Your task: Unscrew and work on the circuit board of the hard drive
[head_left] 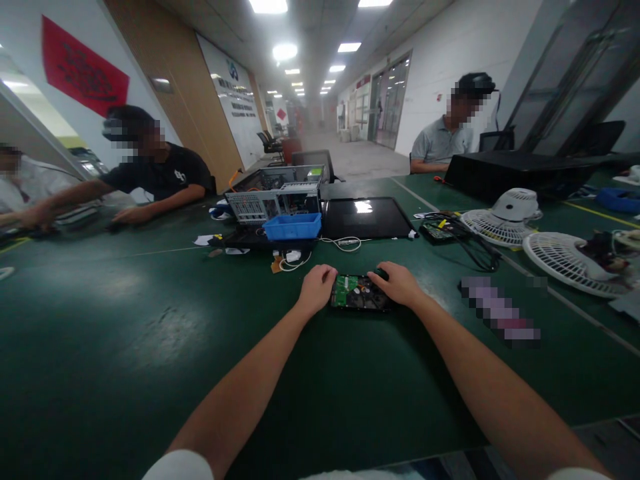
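A black device with a green circuit board (356, 293), which looks like a hard drive, lies on the green table in front of me. My left hand (319, 288) is closed at its left edge, fingers bent and pressed together at the upper left corner. At the upper right corner my right hand (396, 283) is closed around a small dark object, perhaps a tool handle, whose shape is mostly hidden by the fingers. Just beyond the hands sit a blue plastic tray (293, 227) and a white cable (350, 244).
An open computer case (275, 197) and a dark flat panel (369, 218) stand behind. White fan parts (500, 220), black cables (480, 247) and a blurred-out item (497, 308) lie right. People sit at both far sides.
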The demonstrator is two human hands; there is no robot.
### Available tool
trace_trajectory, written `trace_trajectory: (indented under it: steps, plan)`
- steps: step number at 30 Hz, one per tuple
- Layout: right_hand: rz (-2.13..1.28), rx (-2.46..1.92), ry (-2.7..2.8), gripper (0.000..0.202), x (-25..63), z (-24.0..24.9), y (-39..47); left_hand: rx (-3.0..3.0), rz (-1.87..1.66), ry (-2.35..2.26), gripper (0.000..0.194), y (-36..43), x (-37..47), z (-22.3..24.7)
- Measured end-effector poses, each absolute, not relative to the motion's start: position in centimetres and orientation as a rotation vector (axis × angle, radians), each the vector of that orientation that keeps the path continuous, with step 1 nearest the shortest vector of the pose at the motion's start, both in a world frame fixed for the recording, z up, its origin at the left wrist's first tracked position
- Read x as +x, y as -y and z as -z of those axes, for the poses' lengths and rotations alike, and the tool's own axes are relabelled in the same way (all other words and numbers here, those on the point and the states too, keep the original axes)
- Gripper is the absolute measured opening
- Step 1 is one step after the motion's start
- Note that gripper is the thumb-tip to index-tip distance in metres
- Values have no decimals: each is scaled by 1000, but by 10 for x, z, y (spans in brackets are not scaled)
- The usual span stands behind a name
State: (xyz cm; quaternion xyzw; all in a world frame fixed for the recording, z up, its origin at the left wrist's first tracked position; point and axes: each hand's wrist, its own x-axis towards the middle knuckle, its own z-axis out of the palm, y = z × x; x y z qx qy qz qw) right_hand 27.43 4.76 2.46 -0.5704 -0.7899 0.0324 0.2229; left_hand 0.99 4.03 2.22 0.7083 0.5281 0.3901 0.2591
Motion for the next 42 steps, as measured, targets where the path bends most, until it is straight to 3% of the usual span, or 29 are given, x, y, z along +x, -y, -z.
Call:
trace_trajectory:
  steps: [3, 7, 9, 18, 29, 36, 42]
  plan:
    - [-144, -1539, 2195, 43, 273, -28, -46, 2201, -997, -1430, 34, -12, 9, -24]
    - [-161, -1578, 2150, 43, 272, -31, -44, 2418, -746, -1514, 70, 18, 11, -20]
    - [-152, -1619, 2130, 44, 273, -33, -43, 2472, -651, -1526, 78, 23, 12, -18]
    - [-148, -1704, 2213, 48, 273, -41, -39, 2621, -638, -1556, 49, 13, 12, -19]
    - [-299, -1674, 2330, 43, 274, -44, -39, 2510, -688, -1432, 59, 12, 10, -13]
    - [-218, -1622, 2303, 38, 270, -39, -39, 2566, -792, -1452, 44, 21, 20, -22]
    - [-208, -1625, 2316, 36, 269, -40, -38, 2663, -702, -1352, 45, 26, 26, -28]
